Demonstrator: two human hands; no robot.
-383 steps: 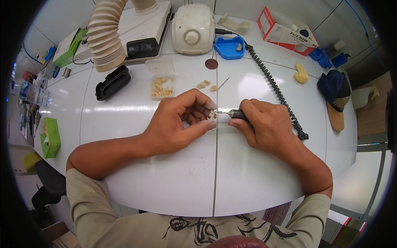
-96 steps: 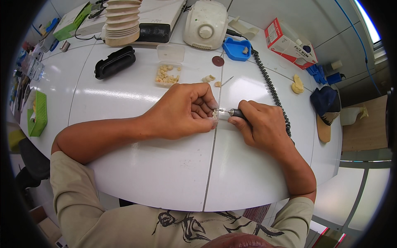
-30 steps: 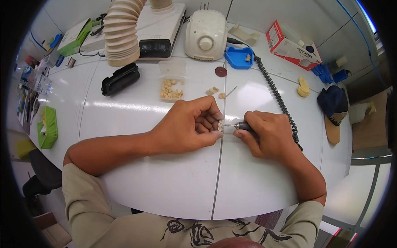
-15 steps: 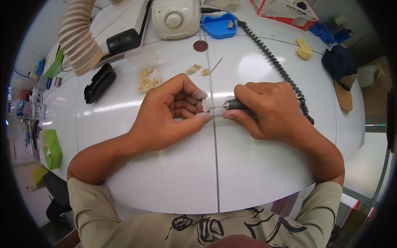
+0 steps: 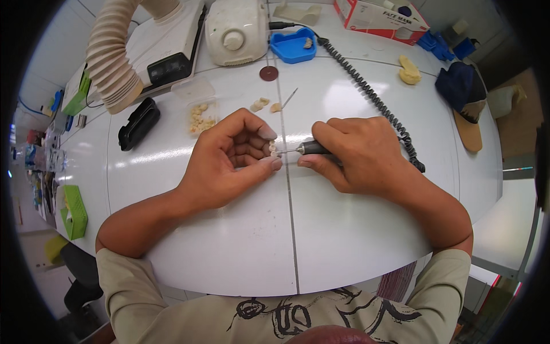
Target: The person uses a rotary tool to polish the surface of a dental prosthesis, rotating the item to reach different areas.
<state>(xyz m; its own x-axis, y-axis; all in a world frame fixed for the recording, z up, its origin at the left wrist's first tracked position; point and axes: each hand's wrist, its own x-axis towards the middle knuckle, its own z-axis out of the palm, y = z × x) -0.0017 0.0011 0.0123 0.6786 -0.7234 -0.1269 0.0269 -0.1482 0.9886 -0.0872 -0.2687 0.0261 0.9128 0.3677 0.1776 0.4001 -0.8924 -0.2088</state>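
Above the bench (image 5: 229,246), the left hand (image 5: 220,160) pinches a short row of tooth-shaped pieces (image 5: 272,149), apparently by its ends to leave one side exposed. The right hand (image 5: 361,155) grips a black rotary handpiece (image 5: 315,148) near its front, probably for control, its bit at or just beside the row. Beyond, a coiled cord (image 5: 366,86) lies slack, likely for reach.

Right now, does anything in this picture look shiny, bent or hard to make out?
In the head view, glare whitens patches of the table; in the head view, its near edge looks bowed, likely by the fisheye lens, and the corners go black; in the head view, clutter at the left rim looks smeared, and the tooth-like piece in the left fingers shows little detail.
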